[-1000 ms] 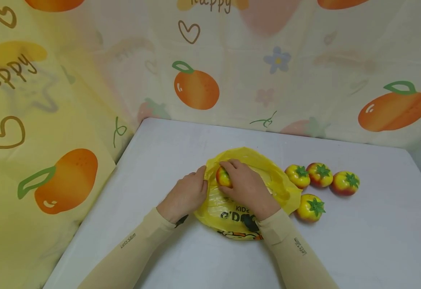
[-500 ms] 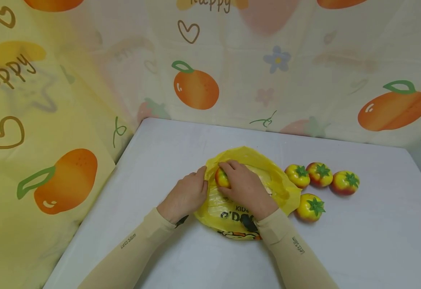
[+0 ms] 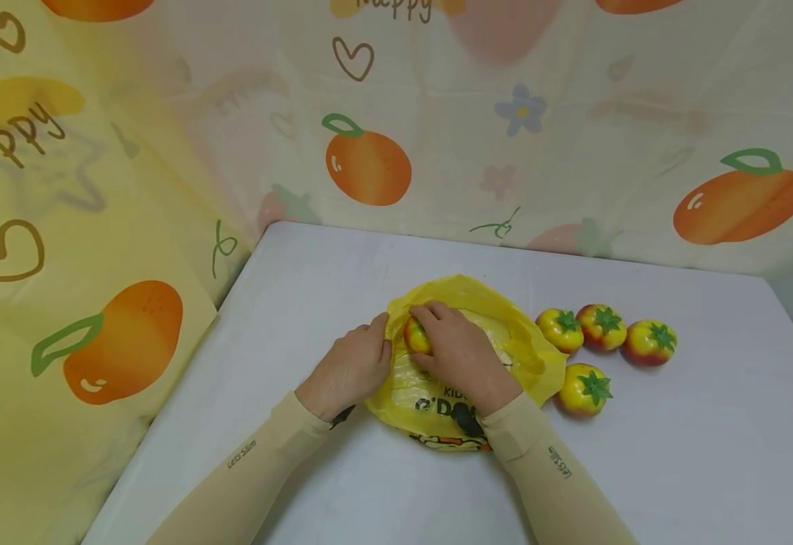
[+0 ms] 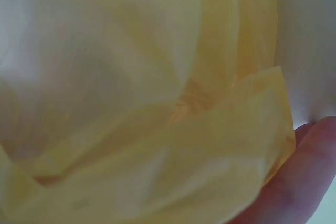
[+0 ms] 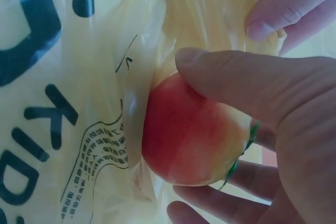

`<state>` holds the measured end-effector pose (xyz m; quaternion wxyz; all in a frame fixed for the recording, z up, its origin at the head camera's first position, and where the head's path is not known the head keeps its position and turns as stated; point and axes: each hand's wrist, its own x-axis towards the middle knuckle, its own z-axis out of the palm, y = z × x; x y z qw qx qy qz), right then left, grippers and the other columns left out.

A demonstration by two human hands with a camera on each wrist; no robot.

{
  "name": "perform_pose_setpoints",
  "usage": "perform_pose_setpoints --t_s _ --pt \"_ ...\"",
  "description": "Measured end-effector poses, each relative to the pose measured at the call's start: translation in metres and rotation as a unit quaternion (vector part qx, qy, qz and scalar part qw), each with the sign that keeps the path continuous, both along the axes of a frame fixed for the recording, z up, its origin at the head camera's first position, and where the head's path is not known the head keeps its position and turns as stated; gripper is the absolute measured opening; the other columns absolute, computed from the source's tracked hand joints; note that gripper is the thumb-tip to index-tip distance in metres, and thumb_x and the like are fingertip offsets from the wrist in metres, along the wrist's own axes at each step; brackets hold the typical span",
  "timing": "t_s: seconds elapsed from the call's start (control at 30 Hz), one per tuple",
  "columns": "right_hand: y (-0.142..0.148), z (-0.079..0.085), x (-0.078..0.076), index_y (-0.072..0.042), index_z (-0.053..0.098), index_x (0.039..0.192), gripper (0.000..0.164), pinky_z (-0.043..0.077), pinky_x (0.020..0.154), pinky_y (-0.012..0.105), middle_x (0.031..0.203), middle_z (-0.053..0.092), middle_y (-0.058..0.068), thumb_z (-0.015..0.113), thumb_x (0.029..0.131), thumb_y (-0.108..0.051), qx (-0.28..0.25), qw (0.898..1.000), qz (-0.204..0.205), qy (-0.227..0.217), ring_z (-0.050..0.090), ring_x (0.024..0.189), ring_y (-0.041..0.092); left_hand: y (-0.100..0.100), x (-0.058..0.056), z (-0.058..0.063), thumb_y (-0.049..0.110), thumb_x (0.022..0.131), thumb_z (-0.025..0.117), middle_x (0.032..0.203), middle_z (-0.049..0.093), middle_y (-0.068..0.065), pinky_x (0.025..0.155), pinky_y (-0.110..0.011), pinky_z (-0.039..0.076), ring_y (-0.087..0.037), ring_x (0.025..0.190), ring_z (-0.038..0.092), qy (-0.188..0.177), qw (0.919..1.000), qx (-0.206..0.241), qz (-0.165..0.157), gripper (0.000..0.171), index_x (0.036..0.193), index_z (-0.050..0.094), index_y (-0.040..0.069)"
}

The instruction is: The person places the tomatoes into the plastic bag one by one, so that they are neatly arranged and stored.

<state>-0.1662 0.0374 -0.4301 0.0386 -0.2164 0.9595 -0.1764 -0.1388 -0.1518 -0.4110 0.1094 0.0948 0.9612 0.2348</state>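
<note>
A yellow plastic bag [image 3: 396,393] with dark printing lies on the table, its mouth spread open. My left hand [image 3: 350,365] pinches the bag's left rim; its fingers also show at the upper right of the right wrist view. Over the bag's mouth, my right hand [image 3: 461,350] grips a glossy red-and-yellow persimmon [image 5: 194,135] with a green leafy top. Its thumb lies over the fruit and the other fingers curl beneath, while the bag's film lies against the fruit's far side. Yellow film [image 4: 157,166] fills most of the left wrist view.
Right of the bag sit several more persimmons: a near one [image 3: 583,390] and a row behind, ending in a far-right one [image 3: 650,343]. They stand on a white table [image 3: 696,454]. A fruit-patterned curtain [image 3: 437,166] borders its back and left sides.
My right hand has shifted slightly left with the persimmon, toward the bag's left rim. The left hand keeps its place on the rim.
</note>
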Motion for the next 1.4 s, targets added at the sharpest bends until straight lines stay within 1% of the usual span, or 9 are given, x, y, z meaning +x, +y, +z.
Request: perform_pose_setpoints --t_s 0.2,0.37,0.57,0.7,0.87,1.03,1.2,1.33,1.4 --pt "0.003 0.004 0.001 -0.014 0.051 0.160 0.078 0.057 0.111 0.049 0.156 0.057 0.012 0.084 0.095 -0.041 0.002 1.000 -0.007 -0.009 0.062 0.134 0.032 0.002 -0.001 0.000 0.021 0.114 0.042 0.138 0.068 -0.029 0.102 -0.055 0.059 -0.043 0.120 0.071 0.001 1.0000 0.003 -0.001 0.054 0.160 0.041 -0.007" --pt "0.010 0.010 0.007 -0.017 0.050 0.161 0.078 0.057 0.110 0.052 0.159 0.055 0.014 0.084 0.095 -0.043 -0.006 1.000 -0.018 -0.017 0.062 0.137 0.035 0.004 -0.001 -0.001 0.020 0.114 0.042 0.136 0.069 -0.029 0.101 -0.055 0.060 -0.043 0.119 0.071 0.005 1.0000 0.006 -0.006 0.053 0.160 0.042 -0.008" --pt "0.027 0.026 0.018 -0.018 0.050 0.161 0.079 0.054 0.115 0.054 0.162 0.053 0.013 0.083 0.095 -0.046 0.005 1.000 -0.027 -0.007 0.060 0.141 0.036 0.006 -0.001 0.000 0.021 0.114 0.042 0.145 0.065 -0.029 0.110 -0.056 0.056 -0.044 0.131 0.066 -0.008 1.0000 0.005 0.000 0.055 0.162 0.040 -0.006" --pt "0.045 0.040 0.028 -0.016 0.048 0.162 0.082 0.051 0.117 0.055 0.165 0.051 0.015 0.083 0.095 -0.047 0.012 1.000 -0.026 0.008 0.056 0.146 0.038 0.005 -0.001 0.001 0.022 0.114 0.041 0.149 0.063 -0.028 0.115 -0.056 0.052 -0.043 0.137 0.063 -0.019 0.9998 0.006 0.004 0.057 0.164 0.038 -0.004" --pt "0.070 0.057 0.043 -0.015 0.049 0.162 0.083 0.051 0.115 0.060 0.165 0.050 0.017 0.084 0.094 -0.046 0.018 0.999 -0.029 0.030 0.056 0.146 0.041 0.003 -0.002 0.000 0.024 0.114 0.041 0.151 0.061 -0.028 0.117 -0.057 0.050 -0.044 0.139 0.061 -0.021 0.9998 0.005 0.006 0.058 0.165 0.037 -0.004" --pt "0.095 0.062 0.054 -0.015 0.049 0.162 0.082 0.052 0.112 0.062 0.165 0.050 0.018 0.083 0.094 -0.047 0.022 0.998 -0.041 0.042 0.056 0.145 0.042 0.001 -0.001 0.001 0.023 0.114 0.041 0.150 0.062 -0.029 0.115 -0.058 0.052 -0.044 0.136 0.063 -0.018 0.9998 0.003 0.006 0.057 0.164 0.038 -0.004" --pt "0.120 0.065 0.065 -0.016 0.050 0.161 0.079 0.050 0.113 0.065 0.164 0.051 0.018 0.081 0.095 -0.049 0.020 0.997 -0.059 0.038 0.055 0.144 0.044 0.002 -0.001 0.002 0.024 0.114 0.041 0.149 0.062 -0.029 0.113 -0.057 0.053 -0.044 0.134 0.064 -0.018 0.9998 0.000 0.006 0.057 0.164 0.038 -0.004" --pt "0.143 0.064 0.075 -0.015 0.052 0.159 0.079 0.050 0.112 0.067 0.163 0.052 0.016 0.084 0.094 -0.044 0.012 0.997 -0.072 0.040 0.053 0.145 0.043 0.002 0.000 0.003 0.024 0.114 0.042 0.150 0.062 -0.028 0.114 -0.057 0.052 -0.043 0.136 0.064 -0.018 0.9998 0.001 0.008 0.057 0.164 0.038 -0.004" --pt "0.155 0.062 0.080 -0.015 0.053 0.158 0.078 0.051 0.109 0.068 0.162 0.053 0.015 0.085 0.093 -0.043 0.008 0.996 -0.085 0.041 0.052 0.145 0.043 0.002 0.001 0.003 0.023 0.114 0.042 0.150 0.062 -0.028 0.114 -0.058 0.052 -0.043 0.136 0.064 -0.016 0.9998 0.001 0.007 0.057 0.164 0.038 -0.004"
